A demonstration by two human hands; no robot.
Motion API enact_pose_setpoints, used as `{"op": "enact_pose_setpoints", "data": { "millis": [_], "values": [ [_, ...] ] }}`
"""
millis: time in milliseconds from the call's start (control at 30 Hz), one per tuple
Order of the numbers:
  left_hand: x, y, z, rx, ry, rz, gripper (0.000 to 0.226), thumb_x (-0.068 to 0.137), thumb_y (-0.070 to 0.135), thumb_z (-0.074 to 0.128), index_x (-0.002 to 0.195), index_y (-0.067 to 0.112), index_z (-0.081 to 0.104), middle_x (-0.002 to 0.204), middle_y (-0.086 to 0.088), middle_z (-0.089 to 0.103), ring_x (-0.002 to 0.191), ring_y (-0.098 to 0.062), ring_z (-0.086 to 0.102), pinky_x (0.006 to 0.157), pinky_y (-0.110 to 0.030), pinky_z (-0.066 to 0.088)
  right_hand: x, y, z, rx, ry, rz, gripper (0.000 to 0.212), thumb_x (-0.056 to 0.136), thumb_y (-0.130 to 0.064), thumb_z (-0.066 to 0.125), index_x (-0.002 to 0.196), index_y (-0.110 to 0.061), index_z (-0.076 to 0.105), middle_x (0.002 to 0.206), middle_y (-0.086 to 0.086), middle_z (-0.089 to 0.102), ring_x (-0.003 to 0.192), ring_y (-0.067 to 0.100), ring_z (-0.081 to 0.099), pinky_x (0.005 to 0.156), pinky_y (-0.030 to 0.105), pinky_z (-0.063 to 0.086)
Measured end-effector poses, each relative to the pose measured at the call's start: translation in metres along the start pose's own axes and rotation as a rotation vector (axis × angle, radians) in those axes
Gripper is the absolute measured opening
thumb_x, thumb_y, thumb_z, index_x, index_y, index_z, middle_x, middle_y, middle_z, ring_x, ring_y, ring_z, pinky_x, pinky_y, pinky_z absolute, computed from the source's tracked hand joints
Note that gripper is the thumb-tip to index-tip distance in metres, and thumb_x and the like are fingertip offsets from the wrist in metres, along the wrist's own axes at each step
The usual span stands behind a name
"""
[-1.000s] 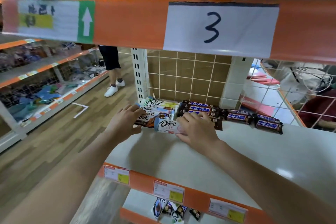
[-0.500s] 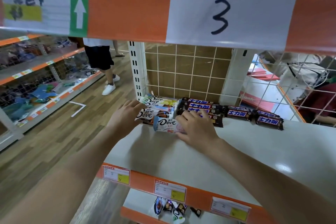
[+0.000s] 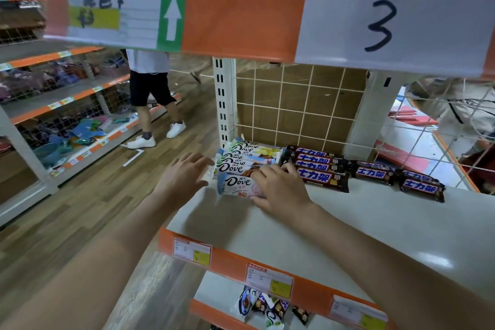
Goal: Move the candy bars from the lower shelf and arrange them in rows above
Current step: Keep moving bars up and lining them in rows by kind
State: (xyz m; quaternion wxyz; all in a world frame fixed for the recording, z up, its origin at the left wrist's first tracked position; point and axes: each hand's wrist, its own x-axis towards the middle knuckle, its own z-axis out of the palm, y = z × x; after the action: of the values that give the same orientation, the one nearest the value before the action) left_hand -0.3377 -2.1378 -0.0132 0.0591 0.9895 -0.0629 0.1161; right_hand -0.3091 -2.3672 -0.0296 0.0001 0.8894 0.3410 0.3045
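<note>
Right hand (image 3: pixel 281 190) grip curled on front Dove bar (image 3: pixel 237 185); left hand (image 3: pixel 184 177) spread beside stack. Snickers row (image 3: pixel 321 169) right; shelf (image 3: pixel 348 236).

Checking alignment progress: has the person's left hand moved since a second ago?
Yes, slightly: left hand has drawn leftward, off the ends of the stacked white Dove bars.
</note>
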Motion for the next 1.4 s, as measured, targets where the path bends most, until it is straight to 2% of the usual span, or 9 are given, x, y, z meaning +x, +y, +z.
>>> {"op": "enact_pose_setpoints", "data": {
  "millis": [133,400,800,867,933,1000,1033,1200,1400],
  "values": [
    [-0.011,-0.014,-0.001,-0.010,-0.011,-0.054,0.052,0.083,0.028,0.067,0.131,0.024,0.048,0.135,0.002,0.047,0.125,-0.020,0.040,0.101,-0.037,0.037,0.016,-0.016,0.004,0.002,-0.035,0.050,0.042,0.049,-0.052,0.082,0.076,-0.023,0.067,0.075,-0.005,0.065,0.072,0.015,0.064,0.068,0.031,0.049],
    [-0.021,-0.034,-0.004,-0.034,-0.018,-0.114,0.047,0.084,0.030,0.066,0.128,0.024,0.050,0.128,0.000,0.050,0.119,-0.022,0.045,0.093,-0.037,0.041,0.034,-0.030,0.012,0.039,-0.120,0.121,0.047,0.043,-0.054,0.084,0.067,-0.020,0.062,0.066,-0.004,0.060,0.062,0.016,0.061,0.060,0.031,0.046],
    [-0.012,-0.010,-0.004,0.004,-0.033,-0.091,0.052,0.085,0.031,0.064,0.133,0.027,0.044,0.137,0.001,0.044,0.127,-0.019,0.038,0.101,-0.035,0.037,0.034,-0.030,0.011,0.015,-0.122,0.171,0.049,0.041,-0.060,0.080,0.069,-0.024,0.066,0.065,-0.007,0.061,0.061,0.014,0.061,0.060,0.028,0.046],
    [-0.011,-0.008,-0.005,0.006,-0.032,-0.088,0.053,0.085,0.031,0.064,0.133,0.027,0.044,0.138,0.002,0.044,0.128,-0.019,0.037,0.102,-0.035,0.036,0.031,-0.027,0.005,0.011,-0.132,0.186,0.049,0.047,-0.062,0.078,0.075,-0.023,0.066,0.071,-0.006,0.064,0.066,0.015,0.063,0.064,0.029,0.046],
    [-0.009,-0.005,-0.007,-0.004,-0.018,-0.080,0.052,0.084,0.030,0.066,0.132,0.026,0.046,0.137,0.001,0.045,0.127,-0.020,0.037,0.102,-0.036,0.037,0.027,-0.023,-0.004,0.008,-0.173,0.158,0.051,0.068,-0.060,0.069,0.098,-0.020,0.065,0.095,-0.002,0.066,0.088,0.019,0.062,0.078,0.037,0.045],
    [-0.006,0.000,-0.009,-0.006,-0.004,-0.066,0.053,0.084,0.030,0.066,0.132,0.024,0.047,0.136,-0.001,0.046,0.127,-0.021,0.038,0.102,-0.037,0.037,0.023,-0.014,-0.011,0.036,-0.243,0.115,0.054,0.085,-0.056,0.054,0.122,-0.016,0.051,0.121,0.003,0.056,0.112,0.024,0.051,0.092,0.042,0.035],
    [-0.005,0.003,-0.010,-0.004,-0.003,-0.064,0.053,0.083,0.030,0.066,0.132,0.023,0.047,0.136,-0.001,0.046,0.127,-0.022,0.038,0.101,-0.038,0.037,0.021,-0.009,-0.016,0.047,-0.263,0.119,0.055,0.087,-0.054,0.051,0.126,-0.016,0.046,0.127,0.004,0.051,0.117,0.024,0.047,0.095,0.042,0.031],
    [0.001,0.026,-0.015,-0.013,0.002,-0.026,0.054,0.082,0.030,0.067,0.132,0.021,0.047,0.138,-0.003,0.045,0.127,-0.023,0.038,0.101,-0.039,0.036,0.003,0.011,-0.035,0.015,-0.274,0.173,0.053,0.091,-0.046,0.051,0.134,-0.017,0.040,0.134,0.005,0.046,0.122,0.025,0.043,0.101,0.044,0.029],
    [0.004,0.061,-0.013,-0.069,0.036,0.059,0.051,0.083,0.026,0.068,0.130,0.021,0.051,0.137,-0.003,0.048,0.126,-0.024,0.040,0.099,-0.039,0.035,-0.034,0.035,-0.058,-0.008,-0.293,0.236,0.049,0.092,-0.044,0.051,0.131,-0.017,0.043,0.131,0.003,0.047,0.121,0.024,0.043,0.099,0.043,0.030]
  ]
}}
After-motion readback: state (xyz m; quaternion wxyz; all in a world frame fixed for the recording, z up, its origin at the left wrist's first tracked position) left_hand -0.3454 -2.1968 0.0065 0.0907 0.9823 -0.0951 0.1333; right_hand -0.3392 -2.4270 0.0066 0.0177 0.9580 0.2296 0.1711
